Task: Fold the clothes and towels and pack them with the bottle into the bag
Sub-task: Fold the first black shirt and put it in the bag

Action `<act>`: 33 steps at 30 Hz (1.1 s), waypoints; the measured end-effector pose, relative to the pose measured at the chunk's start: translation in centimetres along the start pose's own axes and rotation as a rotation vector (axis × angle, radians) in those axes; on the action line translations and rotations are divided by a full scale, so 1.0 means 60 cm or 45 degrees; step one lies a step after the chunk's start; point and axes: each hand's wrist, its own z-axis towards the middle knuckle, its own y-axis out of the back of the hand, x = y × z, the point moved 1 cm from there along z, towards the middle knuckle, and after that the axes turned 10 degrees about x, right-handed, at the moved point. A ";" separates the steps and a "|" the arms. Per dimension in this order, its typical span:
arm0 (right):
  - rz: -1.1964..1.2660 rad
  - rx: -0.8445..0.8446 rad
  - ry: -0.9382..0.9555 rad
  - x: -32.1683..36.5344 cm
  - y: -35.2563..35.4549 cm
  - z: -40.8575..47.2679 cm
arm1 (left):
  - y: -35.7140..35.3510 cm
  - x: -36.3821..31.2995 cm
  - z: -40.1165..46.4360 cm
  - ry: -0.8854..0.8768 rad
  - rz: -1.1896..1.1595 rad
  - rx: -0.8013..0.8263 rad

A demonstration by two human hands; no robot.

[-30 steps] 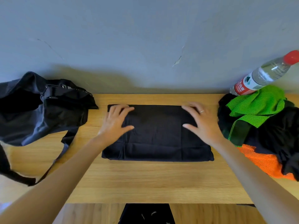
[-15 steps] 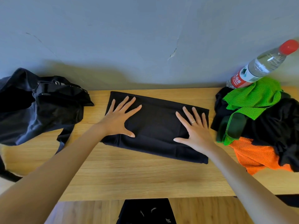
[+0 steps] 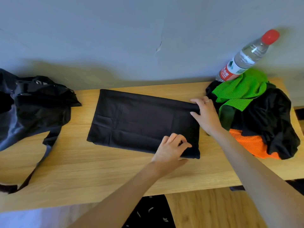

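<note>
A folded black garment (image 3: 139,122) lies flat in the middle of the wooden table (image 3: 98,175). My left hand (image 3: 171,149) pinches its near right corner. My right hand (image 3: 205,116) grips its far right corner. A black bag (image 3: 32,106) slumps open at the table's left end, its strap trailing toward me. At the right end sits a pile of clothes: a green mesh piece (image 3: 241,91), a black garment (image 3: 269,116) and an orange mesh piece (image 3: 251,143). A clear water bottle (image 3: 246,58) with a red cap leans on the wall behind the pile.
A grey wall (image 3: 131,38) runs along the table's far edge. Below the near edge I see wooden floor (image 3: 210,209) and a dark patterned cloth (image 3: 151,213).
Both hands lay flat on the black garment before. They have slid to its right end, and each now grips a corner there. The garment now lies slightly askew.
</note>
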 end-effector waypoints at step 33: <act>0.920 0.071 -0.004 0.070 0.050 -0.002 | 0.047 -0.014 -0.033 0.247 -0.586 -0.273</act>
